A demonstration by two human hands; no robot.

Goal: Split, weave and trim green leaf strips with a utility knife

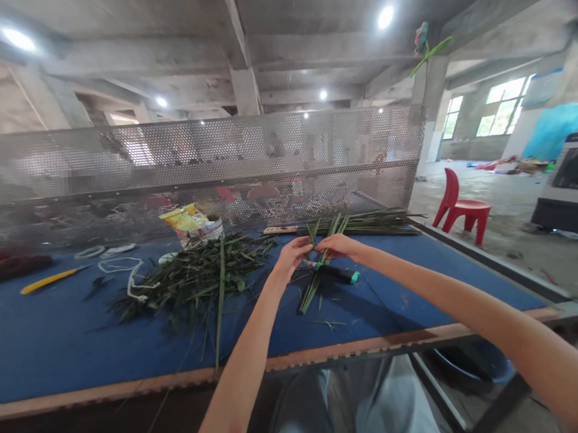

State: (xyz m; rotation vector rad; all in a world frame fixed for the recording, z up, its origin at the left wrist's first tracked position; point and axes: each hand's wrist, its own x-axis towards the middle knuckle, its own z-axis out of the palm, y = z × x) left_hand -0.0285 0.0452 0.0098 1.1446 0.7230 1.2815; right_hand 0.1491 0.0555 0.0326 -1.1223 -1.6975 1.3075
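Leaf bundle [309, 295], just one, pinched by left hand [294, 255] and right hand [334, 245].

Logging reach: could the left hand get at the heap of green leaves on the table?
Probably yes: the left hand is beside the heap of green leaves, nothing visibly between, though it must first release the stems it pinches.

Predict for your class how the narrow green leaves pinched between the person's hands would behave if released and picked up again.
The narrow green leaves are probably light but fairly stiff: they stick out straight below the left hand and right hand without drooping. Since they fan apart, they would likely spread and slide over one another once released.
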